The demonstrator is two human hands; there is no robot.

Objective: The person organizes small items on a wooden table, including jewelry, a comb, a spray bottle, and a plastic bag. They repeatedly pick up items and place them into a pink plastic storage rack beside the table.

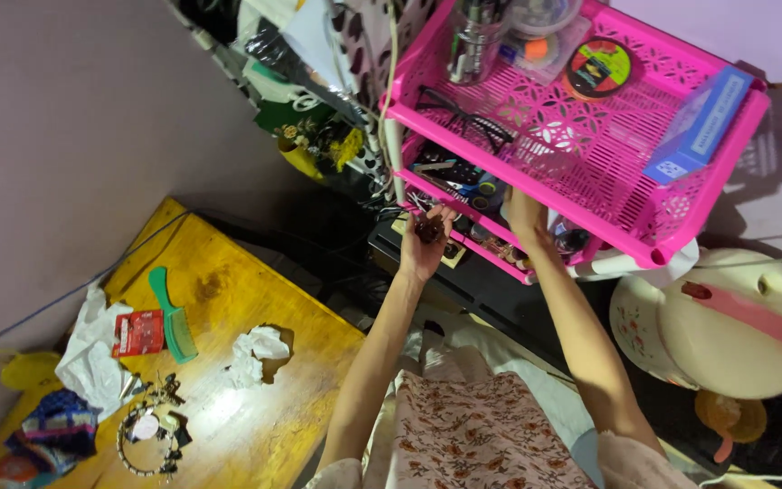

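My left hand (424, 243) is raised palm up in front of a pink plastic shelf rack (681, 222) and cups a small dark brown object (430, 228); what it is cannot be made out. My right hand (525, 217) reaches into the second tier of the rack, under the top tray, with its fingertips hidden among small items there. The top tray holds black glasses (463, 113), a round tin (598, 68), a blue box (700, 122) and a metal cup (472, 41).
A yellow wooden table (228, 299) at lower left carries a green comb (172, 315), a red packet (138, 332), crumpled white paper (258, 349), a white bag and a bead bracelet (142, 439). A round cream container with a pink strap (735, 330) stands at right.
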